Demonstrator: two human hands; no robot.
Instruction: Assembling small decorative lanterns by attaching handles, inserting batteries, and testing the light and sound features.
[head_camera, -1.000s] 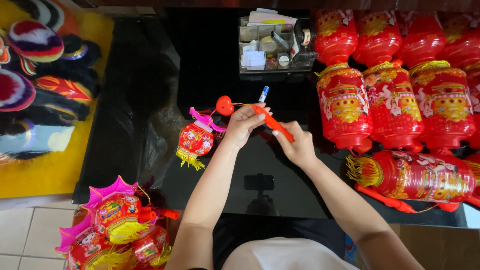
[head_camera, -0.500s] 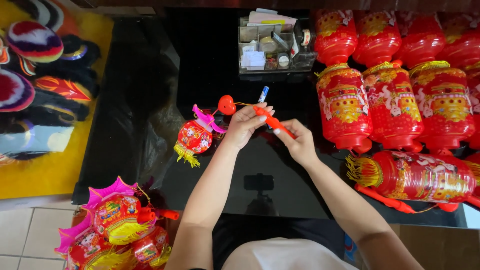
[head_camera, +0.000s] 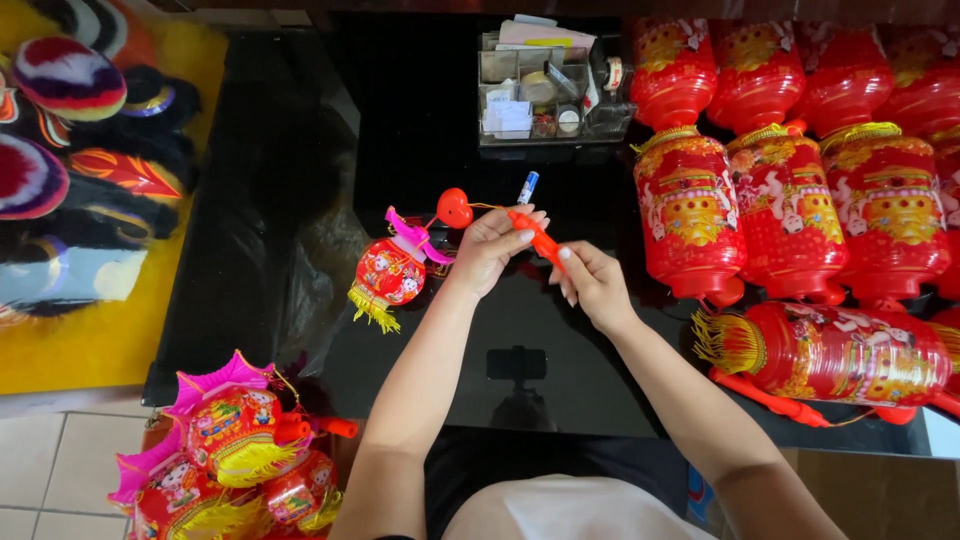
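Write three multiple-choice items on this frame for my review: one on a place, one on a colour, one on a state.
1. Where does the small lantern hang?
A. Left of the left hand
B. Inside the clear organiser
C. On the tiled floor

2. What colour is the stick that both hands hold?
A. Blue
B. Orange-red
C. Black

3. How does the big lantern nearest the right hand lie?
A. Upright
B. On its side
C. Crushed flat

Answers: 1 A, it dangles off the stick's tip at that side; 2 B, orange-red shows between the fingers; 3 B, its fringe points left.
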